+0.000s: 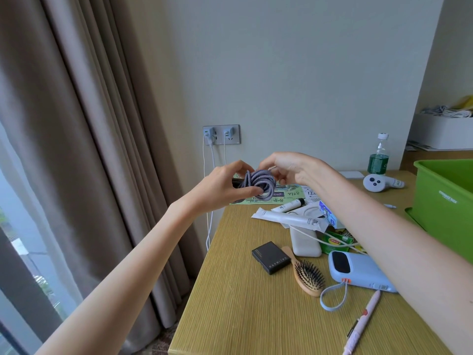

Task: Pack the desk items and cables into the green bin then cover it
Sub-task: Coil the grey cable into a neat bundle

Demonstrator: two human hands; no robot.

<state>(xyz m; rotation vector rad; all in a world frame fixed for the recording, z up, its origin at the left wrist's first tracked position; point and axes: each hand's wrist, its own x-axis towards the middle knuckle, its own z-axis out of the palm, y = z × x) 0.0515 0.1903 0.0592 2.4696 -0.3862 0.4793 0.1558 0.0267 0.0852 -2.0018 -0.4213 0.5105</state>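
A coiled grey braided cable point(259, 182) is held up above the desk's far left corner. My left hand point(225, 188) grips the coil from the left, thumb under it. My right hand point(286, 168) pinches the cable's end at the top right of the coil. The green bin point(445, 201) stands open at the right edge of the desk. On the desk lie a blue power bank point(358, 271) with a loop strap, a white power bank point(305, 243), a black box point(271, 257), a wooden hairbrush point(305, 276), a pink pen point(361, 326) and white tubes point(289, 217).
A green-labelled water bottle point(378, 155) and a white controller point(375, 183) stand at the desk's back. Two chargers point(221, 133) with white cables hang from the wall socket. Curtains point(76, 149) fall at the left. A white box point(442, 129) of cables sits on a shelf at the far right.
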